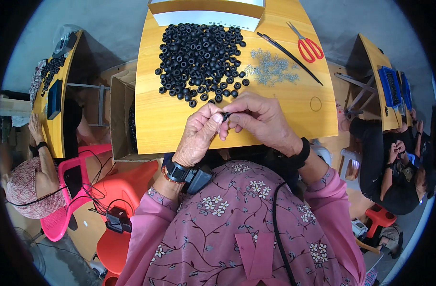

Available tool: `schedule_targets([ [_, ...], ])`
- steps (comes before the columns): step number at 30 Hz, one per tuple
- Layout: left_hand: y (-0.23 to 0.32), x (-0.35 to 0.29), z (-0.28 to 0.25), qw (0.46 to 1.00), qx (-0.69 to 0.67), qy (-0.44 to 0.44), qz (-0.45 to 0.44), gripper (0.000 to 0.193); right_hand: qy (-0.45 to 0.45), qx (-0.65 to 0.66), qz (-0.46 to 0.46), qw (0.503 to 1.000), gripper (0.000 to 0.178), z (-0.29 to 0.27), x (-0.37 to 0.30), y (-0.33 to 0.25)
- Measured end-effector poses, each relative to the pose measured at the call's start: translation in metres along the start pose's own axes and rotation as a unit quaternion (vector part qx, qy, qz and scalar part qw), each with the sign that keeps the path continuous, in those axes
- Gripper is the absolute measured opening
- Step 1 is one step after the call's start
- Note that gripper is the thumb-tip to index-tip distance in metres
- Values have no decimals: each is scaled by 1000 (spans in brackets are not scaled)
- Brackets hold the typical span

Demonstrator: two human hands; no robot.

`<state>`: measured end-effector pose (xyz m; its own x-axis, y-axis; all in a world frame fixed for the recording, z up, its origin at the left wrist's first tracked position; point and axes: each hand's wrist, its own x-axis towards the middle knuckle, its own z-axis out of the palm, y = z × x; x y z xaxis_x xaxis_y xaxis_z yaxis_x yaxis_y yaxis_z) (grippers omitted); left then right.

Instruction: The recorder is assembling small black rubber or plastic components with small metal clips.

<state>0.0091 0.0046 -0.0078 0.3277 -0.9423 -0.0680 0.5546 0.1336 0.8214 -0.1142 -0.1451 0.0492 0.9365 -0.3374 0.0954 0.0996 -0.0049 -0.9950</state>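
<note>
- fingers [212, 126] of the left hand [194, 139] are closed, with thumb and forefinger pinching one small black piece [225, 116].
- thumb and forefinger of the right hand [269, 119] are bent in and meet at that same piece; how the tips press on it is too small to tell.
- the pinched piece is on the body side of the pile of black ring-shaped pieces [199, 57], near its closest edge and over the wooden table [294, 126].
- just right of the pile lies a loose scatter of small clear-grey bits [271, 67].
- farther right of the pile, a slim black stick [294, 59] lies slantwise beside the scatter.
- beyond that stick, also right of the pile, are red-handled scissors [309, 49], blades pointing away from the body.
- just behind the pile stands a white box [206, 20] with a brown inner side.
- left of the pile, beyond the table's edge, sits an open cardboard box [120, 117].
- well left of the pile, a person in a patterned top [29, 190] is at another table [60, 102].
- well right of the pile, a person in black [401, 190] has both hands together.
</note>
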Motion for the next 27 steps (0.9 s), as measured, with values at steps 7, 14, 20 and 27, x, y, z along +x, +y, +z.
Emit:
schedule_targets([
  [7,3,0,2,1000,-20,13,-13,25,19,28,9,999,14,-1,4,0],
  [14,8,1,5,999,-25,17,-19,27,-11,-35,-55,998,12,1,8,6],
  [20,9,0,5,999,-26,23,-24,27,-23,-39,-42,998,12,0,7,3],
  [27,6,0,3,1000,-21,8,-19,25,-28,-4,0,1000,13,-2,7,-6],
])
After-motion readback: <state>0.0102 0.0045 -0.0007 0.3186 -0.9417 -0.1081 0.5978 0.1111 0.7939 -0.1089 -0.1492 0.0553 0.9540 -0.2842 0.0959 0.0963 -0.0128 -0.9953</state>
